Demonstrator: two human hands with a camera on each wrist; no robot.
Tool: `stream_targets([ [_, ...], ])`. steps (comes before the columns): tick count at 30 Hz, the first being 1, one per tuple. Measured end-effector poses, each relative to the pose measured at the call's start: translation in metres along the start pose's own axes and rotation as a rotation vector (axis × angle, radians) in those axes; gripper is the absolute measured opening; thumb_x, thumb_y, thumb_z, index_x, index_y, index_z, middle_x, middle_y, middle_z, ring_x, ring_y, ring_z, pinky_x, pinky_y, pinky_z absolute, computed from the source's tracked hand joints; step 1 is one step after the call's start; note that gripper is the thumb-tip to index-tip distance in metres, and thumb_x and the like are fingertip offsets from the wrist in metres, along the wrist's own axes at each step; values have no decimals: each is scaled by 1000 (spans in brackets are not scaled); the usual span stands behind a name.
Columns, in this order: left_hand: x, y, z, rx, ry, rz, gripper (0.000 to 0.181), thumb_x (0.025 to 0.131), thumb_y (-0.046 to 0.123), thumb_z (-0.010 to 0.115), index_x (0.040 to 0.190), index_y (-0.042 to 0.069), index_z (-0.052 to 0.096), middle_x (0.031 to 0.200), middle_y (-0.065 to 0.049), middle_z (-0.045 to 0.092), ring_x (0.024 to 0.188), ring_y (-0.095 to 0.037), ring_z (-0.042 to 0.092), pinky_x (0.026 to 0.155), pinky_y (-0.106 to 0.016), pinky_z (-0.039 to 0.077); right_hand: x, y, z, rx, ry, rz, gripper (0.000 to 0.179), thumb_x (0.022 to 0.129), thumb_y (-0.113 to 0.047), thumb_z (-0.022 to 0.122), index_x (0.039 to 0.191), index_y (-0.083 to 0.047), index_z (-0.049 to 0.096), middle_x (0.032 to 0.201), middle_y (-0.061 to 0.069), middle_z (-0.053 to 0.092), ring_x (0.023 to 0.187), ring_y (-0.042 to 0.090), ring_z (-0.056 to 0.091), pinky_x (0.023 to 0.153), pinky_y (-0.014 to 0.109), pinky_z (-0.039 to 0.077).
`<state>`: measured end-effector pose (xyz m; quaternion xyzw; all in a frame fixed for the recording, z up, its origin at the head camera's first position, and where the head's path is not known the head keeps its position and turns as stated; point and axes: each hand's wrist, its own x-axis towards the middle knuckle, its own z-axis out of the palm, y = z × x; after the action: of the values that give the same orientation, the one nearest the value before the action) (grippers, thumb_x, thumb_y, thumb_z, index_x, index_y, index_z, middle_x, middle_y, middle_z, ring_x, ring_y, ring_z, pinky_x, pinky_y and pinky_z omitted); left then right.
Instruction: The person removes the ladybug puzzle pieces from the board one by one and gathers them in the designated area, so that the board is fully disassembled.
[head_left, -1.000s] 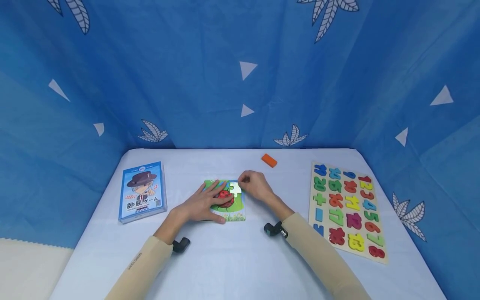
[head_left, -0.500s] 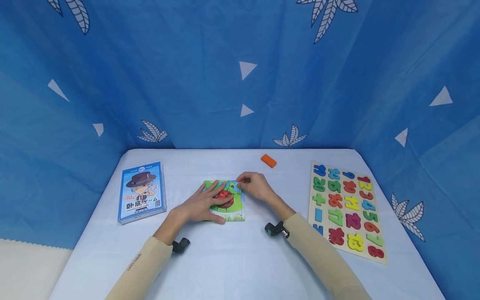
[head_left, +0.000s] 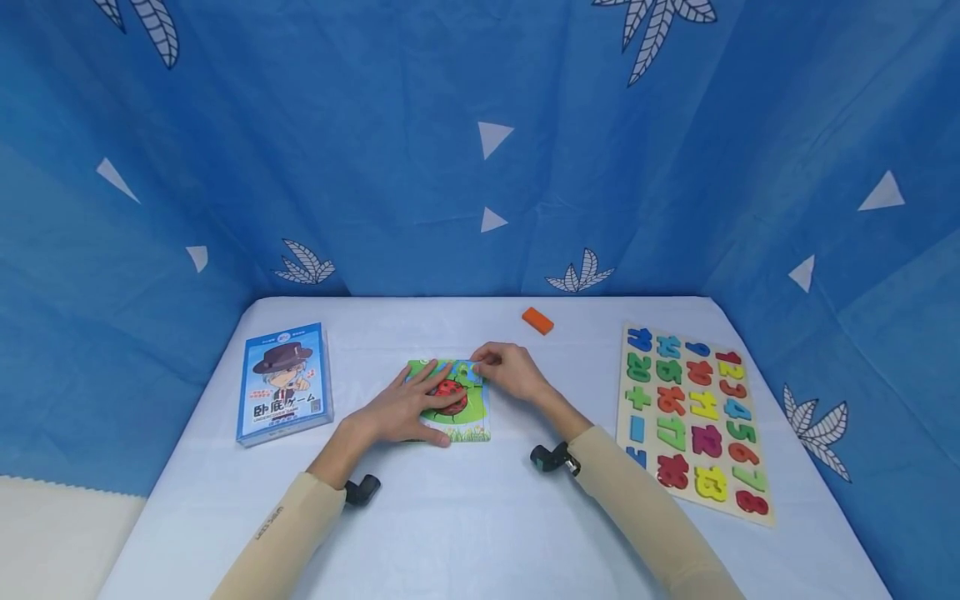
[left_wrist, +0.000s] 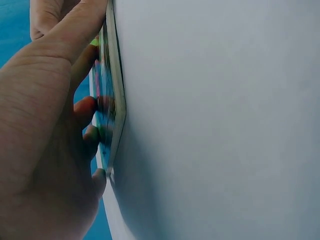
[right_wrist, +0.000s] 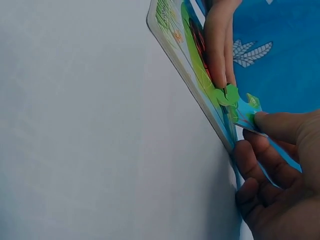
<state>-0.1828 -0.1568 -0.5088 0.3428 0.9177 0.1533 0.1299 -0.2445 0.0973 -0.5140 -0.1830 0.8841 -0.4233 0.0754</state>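
Observation:
A ladybug jigsaw puzzle (head_left: pixel 472 422) with a green and blue picture lies flat on the white table. My left hand (head_left: pixel 401 413) rests on its left part with spread fingers, hiding that side. At the top right corner of the puzzle, my right hand (head_left: pixel 513 373) pinches a blue and green puzzle piece (right_wrist: pixel 244 115) between thumb and fingers. In the right wrist view the piece tilts up from the board, its inner edge overlapping the picture near the left fingertips (right_wrist: pixel 218 75). The left wrist view shows the board's pale edge (left_wrist: pixel 120 100) beside the left palm.
A blue card-game box (head_left: pixel 283 379) stands at the left. At the right lies a wooden number board (head_left: pixel 628 425) with coloured numerals. An orange block (head_left: pixel 537 321) is near the back edge. Blue curtains (head_left: pixel 420 167) surround the table.
The piece in my right hand, first showing its bright glare, now shows its blue and green picture over the puzzle's top right corner. My right hand shifted slightly left; the left stayed put.

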Motion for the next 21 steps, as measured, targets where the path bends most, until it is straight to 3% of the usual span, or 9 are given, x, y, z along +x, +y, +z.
stream_targets([
  [21,0,1,-1,-11,-8,-15,84,83,71,65,155,38,38,170,-5,10,156,-32,1,120,-66,4,-3,-2,-3,76,33,13,12,95,-21,70,105,-18,75,87,-4,71,80,11,65,72,29,54],
])
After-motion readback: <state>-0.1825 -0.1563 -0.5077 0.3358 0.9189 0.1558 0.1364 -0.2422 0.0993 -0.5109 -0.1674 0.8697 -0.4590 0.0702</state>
